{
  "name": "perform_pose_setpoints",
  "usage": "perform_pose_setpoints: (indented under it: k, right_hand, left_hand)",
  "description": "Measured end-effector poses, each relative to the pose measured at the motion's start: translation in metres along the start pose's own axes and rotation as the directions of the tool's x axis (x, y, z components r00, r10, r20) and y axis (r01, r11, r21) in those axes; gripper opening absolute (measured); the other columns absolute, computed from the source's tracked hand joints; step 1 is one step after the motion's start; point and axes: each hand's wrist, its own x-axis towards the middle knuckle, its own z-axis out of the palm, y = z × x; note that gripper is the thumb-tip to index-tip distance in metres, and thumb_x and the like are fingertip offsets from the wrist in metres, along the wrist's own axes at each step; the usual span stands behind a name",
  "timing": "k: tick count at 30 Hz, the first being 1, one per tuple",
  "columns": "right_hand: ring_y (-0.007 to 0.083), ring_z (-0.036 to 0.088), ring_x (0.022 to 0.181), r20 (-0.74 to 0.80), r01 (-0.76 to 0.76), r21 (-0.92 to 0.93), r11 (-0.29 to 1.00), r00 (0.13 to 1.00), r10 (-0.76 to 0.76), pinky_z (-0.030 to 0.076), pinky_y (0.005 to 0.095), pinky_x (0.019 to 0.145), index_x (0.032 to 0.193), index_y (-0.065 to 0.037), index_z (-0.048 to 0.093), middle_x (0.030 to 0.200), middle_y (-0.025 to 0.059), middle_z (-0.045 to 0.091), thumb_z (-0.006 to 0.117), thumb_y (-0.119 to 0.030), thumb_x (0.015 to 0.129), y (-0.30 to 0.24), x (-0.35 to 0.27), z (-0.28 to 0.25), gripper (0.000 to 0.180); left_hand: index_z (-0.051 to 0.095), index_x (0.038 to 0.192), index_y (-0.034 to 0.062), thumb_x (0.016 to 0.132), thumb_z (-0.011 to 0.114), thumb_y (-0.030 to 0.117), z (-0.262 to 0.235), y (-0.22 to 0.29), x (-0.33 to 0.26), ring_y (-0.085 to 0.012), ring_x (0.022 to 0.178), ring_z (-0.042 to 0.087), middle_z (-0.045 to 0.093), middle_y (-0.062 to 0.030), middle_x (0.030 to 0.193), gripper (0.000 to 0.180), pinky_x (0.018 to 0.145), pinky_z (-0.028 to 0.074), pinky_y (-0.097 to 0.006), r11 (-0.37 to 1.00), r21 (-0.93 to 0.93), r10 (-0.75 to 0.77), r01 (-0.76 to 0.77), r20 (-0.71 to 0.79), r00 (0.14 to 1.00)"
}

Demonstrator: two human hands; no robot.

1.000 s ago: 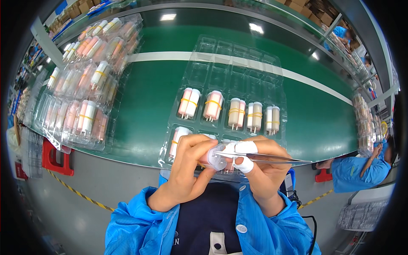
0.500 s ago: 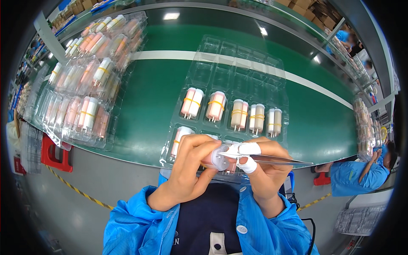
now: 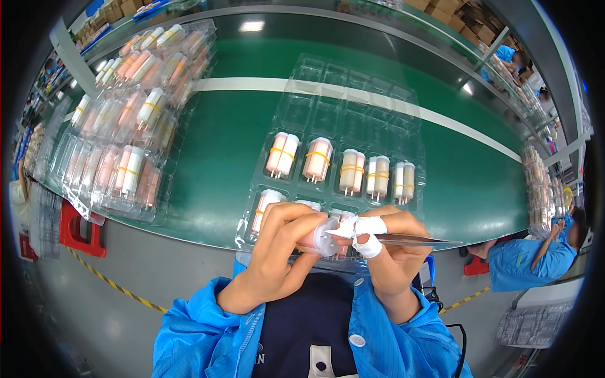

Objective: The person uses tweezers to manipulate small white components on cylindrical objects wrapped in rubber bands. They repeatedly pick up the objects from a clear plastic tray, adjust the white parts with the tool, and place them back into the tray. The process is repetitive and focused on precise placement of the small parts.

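Note:
My left hand (image 3: 271, 255) is closed around a pinkish cylinder with a translucent end (image 3: 325, 239), which faces right. In my right hand (image 3: 397, 258) is a pair of metal tweezers (image 3: 419, 240); the thumb and a finger, both wrapped in white tape, pinch them. The tweezers' tips are at the cylinder's translucent end; whether they grip anything there is too small to tell. Beneath and beyond both hands lies a clear plastic tray (image 3: 250, 200). Pairs of white, pink and beige cylinders (image 3: 282, 154), bound with yellow bands and with short prongs, sit in some of its pockets.
More filled clear trays (image 3: 126, 129) are stacked on the left of the green table (image 3: 214, 145). A red stool (image 3: 82, 230) stands on the floor at left. To the right, a person in blue (image 3: 529, 255) sits beside other filled trays (image 3: 542, 186).
Both hands stay almost in place, with the cylinder and tweezers still held. The tweezers' tips have shifted slightly at the cylinder's end.

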Motion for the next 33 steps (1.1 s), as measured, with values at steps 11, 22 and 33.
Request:
perform_pose_setpoints:
  k: [11, 22, 33]
  right_hand:
    - [0.0198, 0.068, 0.073, 0.074, 0.077, -0.061, 0.995, 0.995, -0.072, 0.053, 0.0278, 0.063, 0.089, 0.005, 0.066, 0.083, 0.0177, 0.069, 0.070, 0.002, 0.076, 0.001, 0.003, -0.005, 0.014]
    - [0.0188, 0.067, 0.072, 0.080, 0.072, -0.111, 0.991, 0.995, -0.063, 0.053, 0.0265, 0.062, 0.090, 0.002, 0.067, 0.083, 0.0152, 0.069, 0.069, 0.002, 0.077, 0.000, 0.005, -0.002, 0.014]
    - [0.0132, 0.064, 0.064, 0.175, -0.008, -0.198, 0.980, 0.984, 0.043, 0.047, 0.0235, 0.056, 0.084, 0.001, 0.067, 0.073, 0.0096, 0.066, 0.067, 0.001, 0.076, -0.016, 0.016, -0.001, 0.008]
  left_hand:
    - [0.054, 0.115, -0.0030, 0.066, 0.070, -0.007, 0.000, 0.002, 0.000, -0.0299, 0.092, 0.054, 0.053, -0.0185, 0.105, 0.052, 0.075, 0.046, -0.035, 1.000, 0.005, -0.010, 0.010, 0.005, 1.000]
    - [0.055, 0.117, -0.0032, 0.062, 0.070, -0.007, -0.002, 0.003, 0.001, -0.0314, 0.091, 0.054, 0.054, -0.0181, 0.106, 0.057, 0.074, 0.045, -0.037, 0.998, 0.057, -0.010, 0.010, -0.007, 1.000]
    - [0.058, 0.112, -0.0037, 0.060, 0.069, -0.008, -0.005, 0.002, 0.004, -0.0324, 0.089, 0.054, 0.055, -0.0175, 0.103, 0.053, 0.075, 0.045, -0.039, 0.981, 0.175, 0.086, -0.086, 0.006, 0.996]
